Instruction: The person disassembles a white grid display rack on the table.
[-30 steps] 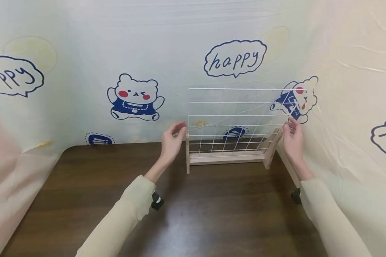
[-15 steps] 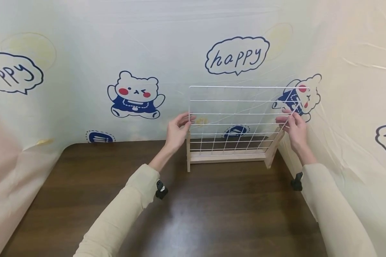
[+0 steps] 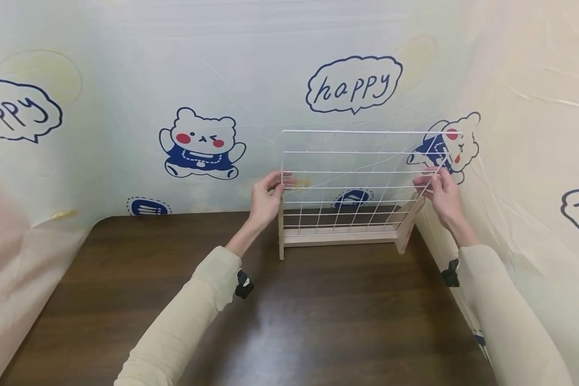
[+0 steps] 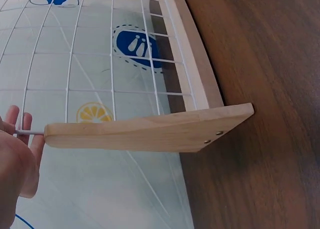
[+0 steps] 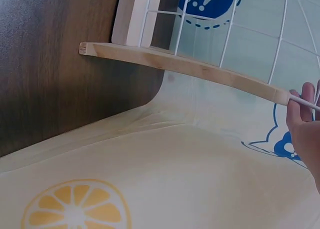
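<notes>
A white wire grid rack (image 3: 340, 172) stands upright in a light wooden base (image 3: 340, 236) at the back right of the table. My left hand (image 3: 266, 201) pinches the grid's left side wire just above the wooden side piece (image 4: 125, 134), thumb in front and fingers behind. On the other side, my right hand (image 3: 445, 198) grips the right side wire near the top of the right wooden side piece (image 5: 185, 69). In the left wrist view, two screws show low on the left piece.
The dark brown wooden table (image 3: 270, 321) reaches a printed cloth curtain (image 3: 125, 80) behind it. Another stretch of cloth (image 3: 535, 214) runs close along the right side, near the right arm. Black wrist cameras (image 3: 243, 284) sit at the cuffs.
Both hands have risen from beside the wooden pieces to the side wires and closed round them. The rack stays in the same place on the table.
</notes>
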Available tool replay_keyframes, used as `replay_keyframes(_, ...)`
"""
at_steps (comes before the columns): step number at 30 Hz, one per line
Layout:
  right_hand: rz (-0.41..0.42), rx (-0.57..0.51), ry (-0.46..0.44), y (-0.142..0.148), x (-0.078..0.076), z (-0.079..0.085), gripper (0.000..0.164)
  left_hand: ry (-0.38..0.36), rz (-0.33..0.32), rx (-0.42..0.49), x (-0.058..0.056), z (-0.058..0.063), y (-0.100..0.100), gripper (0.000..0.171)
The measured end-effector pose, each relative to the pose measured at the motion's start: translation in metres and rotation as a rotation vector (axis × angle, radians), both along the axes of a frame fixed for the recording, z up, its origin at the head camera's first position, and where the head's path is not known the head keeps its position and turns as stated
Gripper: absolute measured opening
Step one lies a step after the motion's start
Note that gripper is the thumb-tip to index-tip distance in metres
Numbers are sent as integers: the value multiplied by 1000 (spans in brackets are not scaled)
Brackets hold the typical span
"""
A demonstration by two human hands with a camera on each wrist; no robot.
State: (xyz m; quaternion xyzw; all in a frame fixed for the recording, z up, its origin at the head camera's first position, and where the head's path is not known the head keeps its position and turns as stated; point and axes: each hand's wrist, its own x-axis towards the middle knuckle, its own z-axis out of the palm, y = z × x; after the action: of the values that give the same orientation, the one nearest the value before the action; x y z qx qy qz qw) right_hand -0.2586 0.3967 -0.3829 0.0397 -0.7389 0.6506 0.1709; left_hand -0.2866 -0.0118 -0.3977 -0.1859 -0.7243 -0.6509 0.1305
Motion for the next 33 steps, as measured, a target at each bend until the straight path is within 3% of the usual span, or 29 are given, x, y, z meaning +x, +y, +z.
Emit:
replay_keyframes(6,-35,37,22,-4,3,4,28,-16,3,34,1,-1,2,29)
replay_keyframes(18,-77,-135,21,-16,8,11,27,-3,-54,69,-5,-7,-2,28)
replay_keyframes(25,-89,-124,33,-17,7,14,20,-3,-61,69,-6,-6,-3,30)
replay_keyframes(33,-83,-135,4,-10,4,9,22,7,-61,108,7,7,1,28)
